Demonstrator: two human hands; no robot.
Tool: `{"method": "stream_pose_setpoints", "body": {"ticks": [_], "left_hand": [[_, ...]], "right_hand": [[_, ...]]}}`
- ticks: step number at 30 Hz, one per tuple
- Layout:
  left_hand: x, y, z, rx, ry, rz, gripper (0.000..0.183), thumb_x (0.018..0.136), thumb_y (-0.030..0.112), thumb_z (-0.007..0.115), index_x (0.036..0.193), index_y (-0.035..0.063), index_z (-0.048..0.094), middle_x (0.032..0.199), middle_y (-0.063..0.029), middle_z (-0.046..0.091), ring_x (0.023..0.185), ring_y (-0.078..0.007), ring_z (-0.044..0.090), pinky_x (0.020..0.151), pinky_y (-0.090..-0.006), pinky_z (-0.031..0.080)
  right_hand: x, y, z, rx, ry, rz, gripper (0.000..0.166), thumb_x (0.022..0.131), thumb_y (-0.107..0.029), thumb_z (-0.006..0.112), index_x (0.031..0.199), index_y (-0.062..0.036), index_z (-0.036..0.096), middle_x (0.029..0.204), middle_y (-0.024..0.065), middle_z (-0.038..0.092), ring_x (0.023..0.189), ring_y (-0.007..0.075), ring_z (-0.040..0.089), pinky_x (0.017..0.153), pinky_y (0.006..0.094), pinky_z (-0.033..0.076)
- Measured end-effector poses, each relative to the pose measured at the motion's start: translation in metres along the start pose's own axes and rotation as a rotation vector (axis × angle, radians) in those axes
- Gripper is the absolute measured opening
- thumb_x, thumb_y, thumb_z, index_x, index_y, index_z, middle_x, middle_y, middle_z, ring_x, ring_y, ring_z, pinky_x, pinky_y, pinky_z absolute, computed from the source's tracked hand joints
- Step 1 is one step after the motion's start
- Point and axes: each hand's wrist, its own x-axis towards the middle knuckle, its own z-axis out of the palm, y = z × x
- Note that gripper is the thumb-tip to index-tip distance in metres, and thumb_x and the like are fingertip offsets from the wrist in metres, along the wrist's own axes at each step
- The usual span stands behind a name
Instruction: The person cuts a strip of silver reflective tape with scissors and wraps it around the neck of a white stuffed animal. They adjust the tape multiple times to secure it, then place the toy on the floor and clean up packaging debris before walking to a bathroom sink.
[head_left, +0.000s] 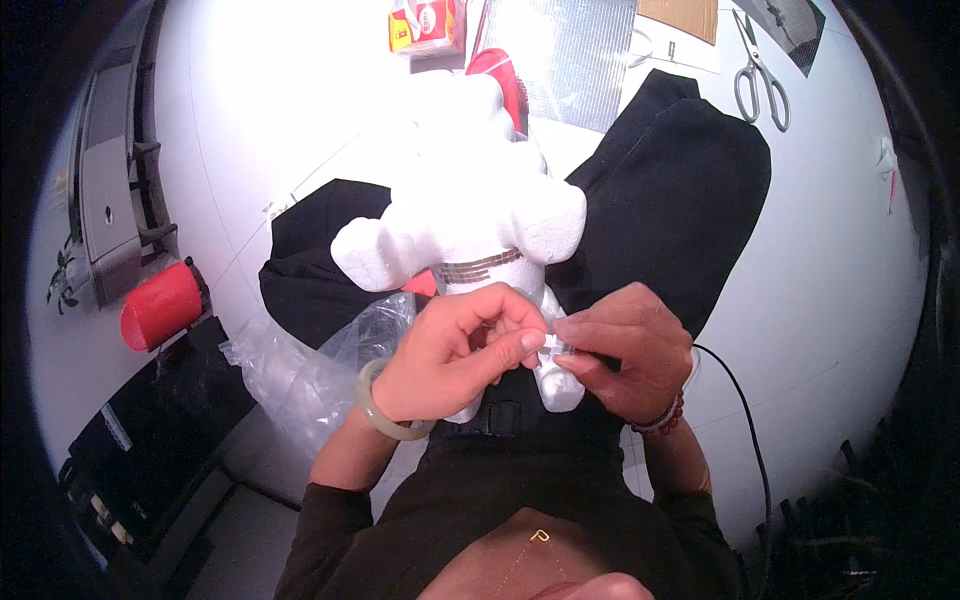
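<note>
A white foam figure (480, 187) with stubby limbs lies across my lap, its upper part washed out by light. Rows of small mirror-like tiles (480, 266) run around its middle. My left hand (476, 349), with a pale bangle at the wrist, pinches a small white piece (551, 346) between thumb and forefinger, above one of the figure's lower limbs. On the piece's other side are the fingertips of my right hand (630, 352), close together around its edge. What the small piece is cannot be told.
Clear plastic film (300, 375) lies beside my left forearm. Farther off are a silvery tile sheet (559, 60), a red and yellow package (427, 28), cardboard (682, 16) and scissors (761, 82). A black cable (750, 420) runs at right; a red cylinder (161, 306) is at left.
</note>
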Motion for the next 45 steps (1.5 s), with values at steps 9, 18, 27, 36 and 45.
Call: {"method": "stream_pose_setpoints", "body": {"ticks": [9, 18, 27, 36, 45], "left_hand": [[-0.015, -0.004, 0.019, 0.528, 0.407, 0.401, 0.023, 0.088, 0.005, 0.076, 0.109, 0.0013, 0.069, 0.092, -0.0064, 0.062, 0.064, -0.0064, 0.053, 0.055, -0.0204, 0.04], [-0.016, -0.008, 0.028, 0.129, 0.547, 0.318, 0.026, 0.083, 0.0, 0.08, 0.103, 0.0012, 0.064, 0.096, -0.0023, 0.059, 0.059, 0.0, 0.046, 0.051, -0.0177, 0.035], [-0.013, -0.009, 0.016, 0.301, 0.37, 0.32, 0.013, 0.086, 0.0, 0.077, 0.098, 0.0001, 0.072, 0.085, -0.0013, 0.064, 0.058, -0.0001, 0.044, 0.052, -0.0181, 0.033], [-0.014, -0.012, 0.016, -0.061, 0.25, 0.125, 0.006, 0.09, -0.001, 0.073, 0.096, -0.0011, 0.074, 0.078, 0.0028, 0.06, 0.061, 0.0011, 0.043, 0.053, -0.0187, 0.031], [-0.008, -0.018, 0.017, 0.494, 0.536, 0.423, 0.008, 0.084, -0.003, 0.074, 0.092, 0.0004, 0.074, 0.078, -0.0014, 0.062, 0.059, -0.0043, 0.048, 0.054, -0.0215, 0.036]], "right_hand": [[-0.001, 0.009, 0.014, 0.326, 0.01, 0.029, 0.028, 0.075, -0.004, 0.084, 0.1, -0.0086, 0.072, 0.094, 0.0079, 0.074, 0.085, 0.0233, 0.072, 0.084, 0.04, 0.059], [0.002, 0.017, 0.013, -0.01, -0.178, -0.101, 0.028, 0.077, -0.011, 0.085, 0.103, -0.0074, 0.074, 0.087, 0.0065, 0.07, 0.073, 0.0162, 0.067, 0.059, 0.0283, 0.052], [0.007, 0.021, 0.016, 0.023, -0.066, -0.083, 0.035, 0.07, -0.005, 0.085, 0.104, -0.0128, 0.078, 0.09, 0.002, 0.065, 0.07, 0.0166, 0.06, 0.061, 0.0291, 0.051], [0.008, 0.01, 0.033, 0.47, -0.091, 0.124, 0.033, 0.077, -0.009, 0.083, 0.105, -0.009, 0.065, 0.109, 0.0118, 0.071, 0.097, 0.0293, 0.07, 0.076, 0.0388, 0.057], [0.007, 0.023, 0.021, 0.191, -0.196, 0.158, 0.032, 0.077, -0.001, 0.08, 0.107, -0.0078, 0.07, 0.086, 0.0094, 0.069, 0.069, 0.0239, 0.067, 0.061, 0.0336, 0.054]]}}
